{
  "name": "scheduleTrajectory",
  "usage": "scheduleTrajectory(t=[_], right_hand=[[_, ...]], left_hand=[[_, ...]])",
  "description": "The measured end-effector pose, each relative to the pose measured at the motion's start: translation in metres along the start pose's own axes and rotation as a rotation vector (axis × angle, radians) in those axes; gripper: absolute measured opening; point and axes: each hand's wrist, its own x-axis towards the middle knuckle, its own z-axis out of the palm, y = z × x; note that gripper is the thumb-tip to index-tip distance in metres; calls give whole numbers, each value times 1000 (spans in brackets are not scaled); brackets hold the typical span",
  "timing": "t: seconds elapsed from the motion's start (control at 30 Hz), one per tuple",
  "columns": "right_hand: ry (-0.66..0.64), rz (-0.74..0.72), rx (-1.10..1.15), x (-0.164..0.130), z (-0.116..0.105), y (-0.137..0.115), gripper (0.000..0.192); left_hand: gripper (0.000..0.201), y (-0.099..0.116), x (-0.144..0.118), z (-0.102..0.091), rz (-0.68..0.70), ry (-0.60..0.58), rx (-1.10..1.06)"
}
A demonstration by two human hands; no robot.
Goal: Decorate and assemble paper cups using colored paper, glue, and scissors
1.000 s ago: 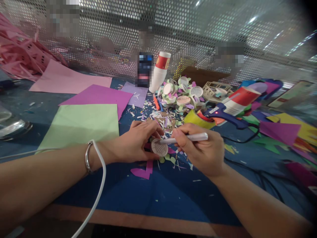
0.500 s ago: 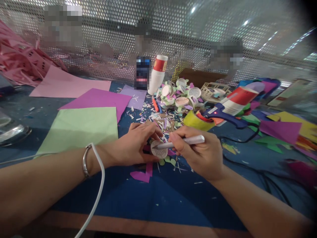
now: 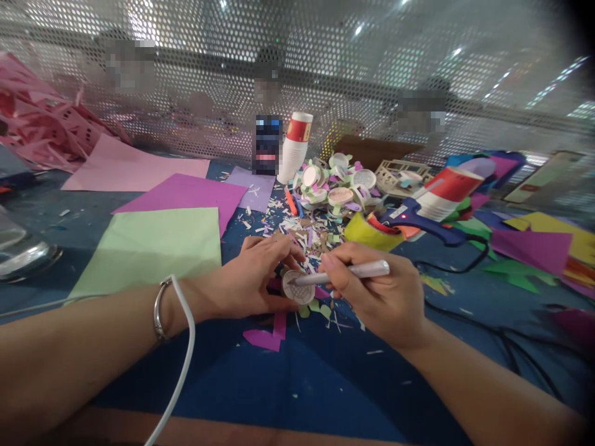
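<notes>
My left hand (image 3: 260, 272) is closed around the edge of a small round white cut paper cup base (image 3: 300, 292), thumb below and fingers above. Dark lines in a grid pattern show on its face. A silver-white pen (image 3: 367, 270) is pinched in my right hand (image 3: 376, 291), its tip against the cup base. Magenta paper (image 3: 266, 338) sticks out below my left hand, and green paper bits (image 3: 316, 306) lie just under the cup base. Several similar cut cup bases (image 3: 341, 196) are heaped behind my hands.
Beyond my hands stand stacked paper cups (image 3: 294, 148) and a blue glue gun (image 3: 418, 218) near a yellow roll (image 3: 369, 233). Green paper (image 3: 158, 248) and purple paper (image 3: 186, 195) lie at left. Black cord (image 3: 488, 322) runs at right; a white cable (image 3: 183, 365) crosses my left forearm.
The whole view has shifted slightly, so things sit lower in it. The pen tip has moved a little over the cup base. Both hands keep their hold.
</notes>
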Motion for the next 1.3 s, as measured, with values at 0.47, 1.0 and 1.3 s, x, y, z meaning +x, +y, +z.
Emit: scheduleTrajectory(t=[0.47,1.0,1.3], right_hand=[[-12,38,6,2,-2,-4,29],[-35,46,41,-1,-2,-5,29],[-38,49,30,-1,0,-5,29]], left_hand=[[49,2,-1,-2,6,-1,-7],[50,1,-1,-1,-2,-3,-5],[50,-1,0,-1,14,-12,21]])
